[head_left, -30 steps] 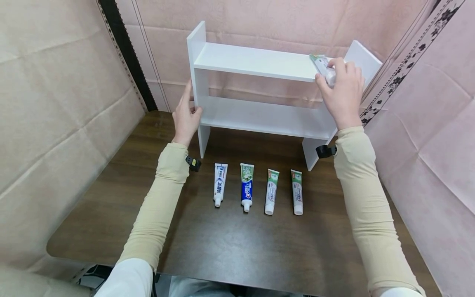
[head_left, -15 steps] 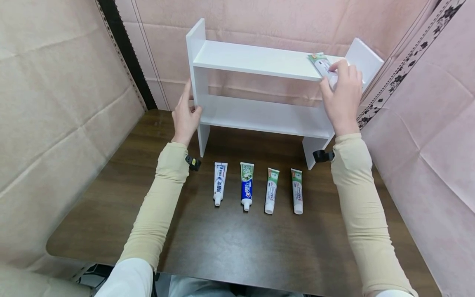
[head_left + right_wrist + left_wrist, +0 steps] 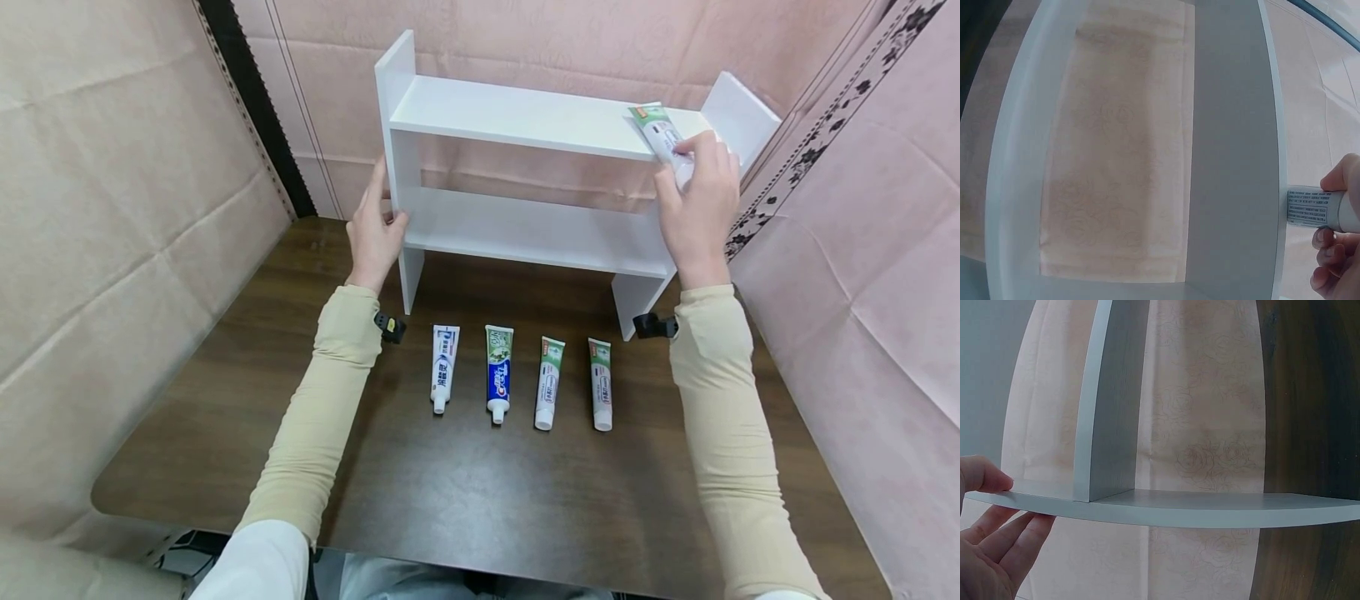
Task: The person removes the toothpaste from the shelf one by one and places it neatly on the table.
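Note:
A two-tier white shelf [image 3: 525, 232] stands at the back of the brown table. My left hand [image 3: 377, 237] grips its left side panel, thumb on the inner face and fingers on the outer in the left wrist view. At the right end of the upper tier, my right hand [image 3: 701, 204] holds a green-and-white toothpaste tube [image 3: 657, 132] near its white cap [image 3: 1349, 212]. The tube lies slanted, its flat green end over the board and its cap end jutting past the front edge. Fingers partly hide the cap end.
Several toothpaste tubes lie in a row before the shelf: a white-and-blue tube [image 3: 444, 367], a blue-and-green tube [image 3: 498, 373] and two green-and-white ones, such as the rightmost tube [image 3: 600, 385]. A pink cloth wall [image 3: 862, 275] runs close along the right.
My right hand has drawn back slightly towards the tube's cap end, so more of the tube shows. The left hand keeps its grip on the side panel.

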Demonstrator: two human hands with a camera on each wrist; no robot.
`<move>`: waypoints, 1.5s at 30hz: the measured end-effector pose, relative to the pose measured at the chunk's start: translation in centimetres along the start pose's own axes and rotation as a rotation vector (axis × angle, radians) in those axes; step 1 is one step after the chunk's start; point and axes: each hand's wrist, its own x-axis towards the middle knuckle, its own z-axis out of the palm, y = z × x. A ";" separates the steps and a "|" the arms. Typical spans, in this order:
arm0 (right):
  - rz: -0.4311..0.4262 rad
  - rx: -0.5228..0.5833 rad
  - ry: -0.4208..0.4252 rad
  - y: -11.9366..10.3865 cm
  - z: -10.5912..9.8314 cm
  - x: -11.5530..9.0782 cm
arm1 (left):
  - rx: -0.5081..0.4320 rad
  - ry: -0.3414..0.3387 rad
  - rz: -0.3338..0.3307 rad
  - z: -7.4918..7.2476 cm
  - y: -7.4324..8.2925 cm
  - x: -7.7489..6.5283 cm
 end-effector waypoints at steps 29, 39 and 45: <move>-0.007 0.061 0.074 0.3 -0.2 -2.6 | -0.151 -0.008 -0.011 1.4 -0.7 -0.8; 0.016 0.115 0.095 0.6 -0.6 -4.5 | -0.148 -0.055 -0.008 0.8 -1.3 -0.6; -0.006 0.137 0.111 1.1 -1.1 -6.2 | -0.174 -0.116 -0.036 0.4 -1.6 -0.2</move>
